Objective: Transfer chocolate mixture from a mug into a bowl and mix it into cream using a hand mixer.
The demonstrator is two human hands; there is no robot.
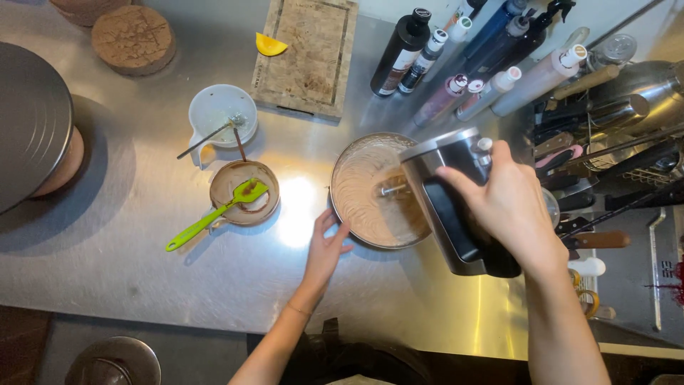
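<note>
right hand (509, 203) gripping hand mixer (449, 199), left hand (325, 246) steadying bowl (356, 187)

At your twelve o'clock the metal bowl (374, 191) is blocked from above by the hand mixer (449, 203). Bare steel counter (142, 271) lies open from seven to nine o'clock. At ten, the green spatula (214, 214) juts from a small bowl (244, 192). Bottles (456, 71) crowd one o'clock, and knife handles (591, 153) bar three.
</note>
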